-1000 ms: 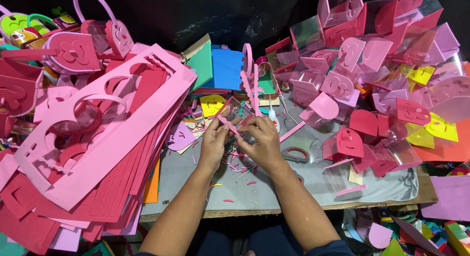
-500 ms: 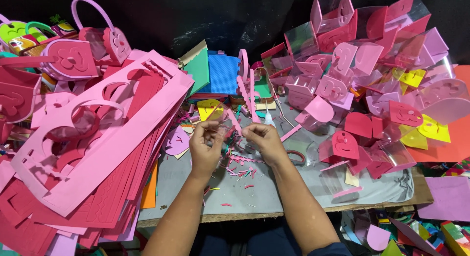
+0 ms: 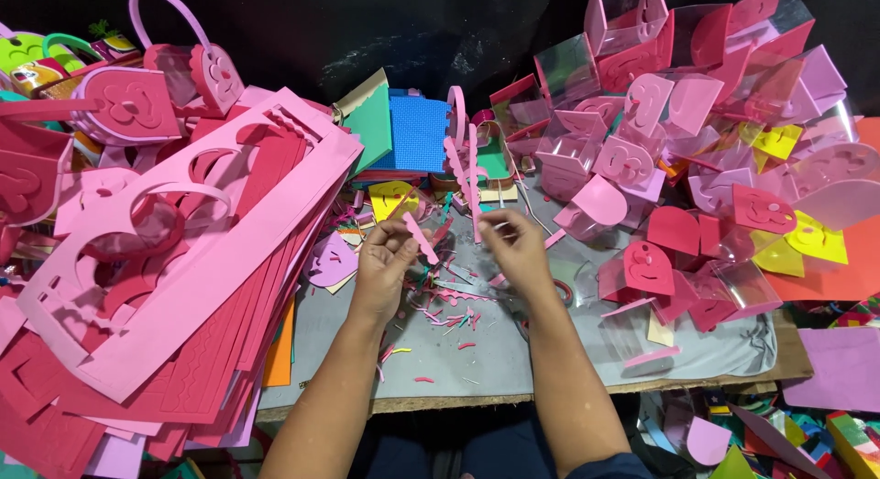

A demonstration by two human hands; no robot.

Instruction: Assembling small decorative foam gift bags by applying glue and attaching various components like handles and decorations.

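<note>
A pink foam strip (image 3: 421,238) is pinched in the left hand (image 3: 383,264); right hand (image 3: 516,248) looks pinched (contents unclear). Strip best kept taut above the desk (image 3: 477,360).

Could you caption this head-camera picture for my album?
Left hand pinches a pink foam strip beside the right hand, amid pink cut-outs.

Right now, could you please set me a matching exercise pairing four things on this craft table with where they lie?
Things:
1. thin pink foam strip
2. blue textured foam sheet
3. stack of cut-out pink and red foam sheets
4. clear plastic boxes with pink foam flaps

Places:
A. table's right side
B. in the left hand
C. table's left side
D. far centre, beyond the hands

Pairs: 1-B, 2-D, 3-C, 4-A
</note>
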